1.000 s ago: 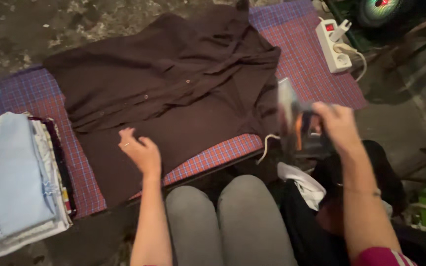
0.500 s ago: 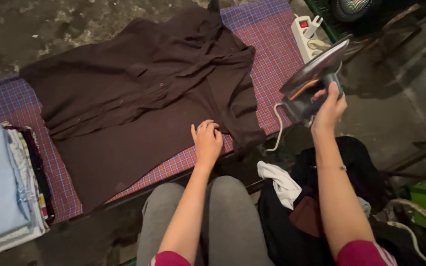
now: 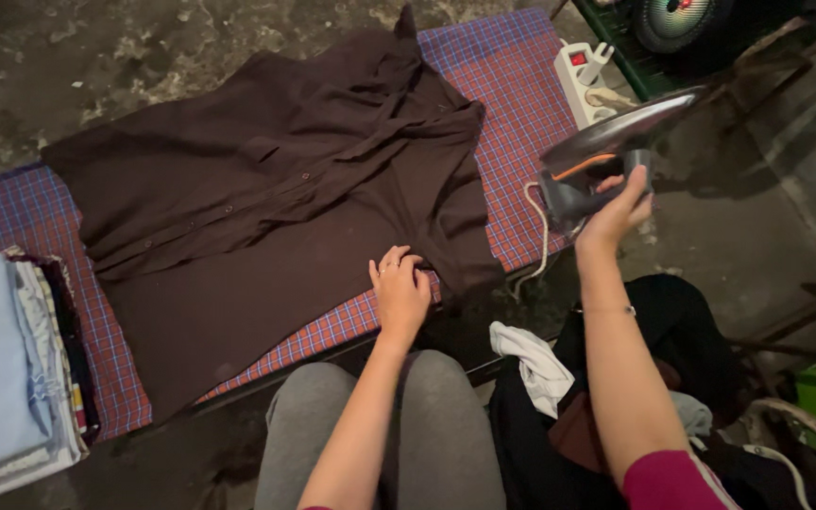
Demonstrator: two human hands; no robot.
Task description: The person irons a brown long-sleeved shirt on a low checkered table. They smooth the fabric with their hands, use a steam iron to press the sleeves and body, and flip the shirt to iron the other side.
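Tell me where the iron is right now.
In the head view the iron is at upper right, held up in the right hand, off the right edge of the checked cloth, just below the power strip.

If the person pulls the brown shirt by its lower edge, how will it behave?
The brown shirt is probably floppy: it lies flat with soft creases near the collar. It would likely bunch and slide over the checked cloth rather than move as one piece. The left hand pressing its hem may hold that corner in place.

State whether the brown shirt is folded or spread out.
Spread out: the brown shirt lies open and flat across the checked cloth, button placket showing, left hand on its hem.
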